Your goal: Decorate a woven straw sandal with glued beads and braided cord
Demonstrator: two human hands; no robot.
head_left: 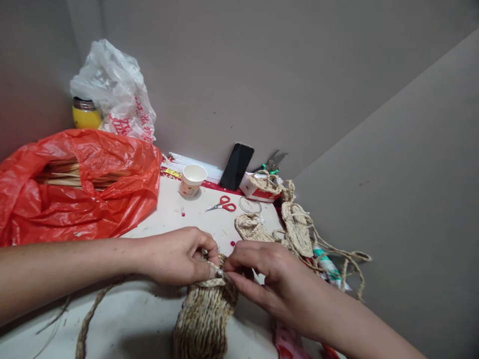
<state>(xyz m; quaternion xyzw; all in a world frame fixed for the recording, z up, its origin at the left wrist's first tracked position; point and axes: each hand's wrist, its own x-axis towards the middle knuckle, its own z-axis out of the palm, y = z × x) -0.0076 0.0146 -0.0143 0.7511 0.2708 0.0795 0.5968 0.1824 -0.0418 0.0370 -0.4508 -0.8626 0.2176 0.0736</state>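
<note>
Between left grip [183, 255] and right grip [262, 274] lies the woven edge [213, 283].

My bare left hand [183, 257]: fingers curled, thumb extended, knuckles up. My bare right hand [267, 274]: forefinger and thumb brought together, tips just beside the left thumb. My bare, sleeveless forearms [75, 271]: two, angled inward.
</note>
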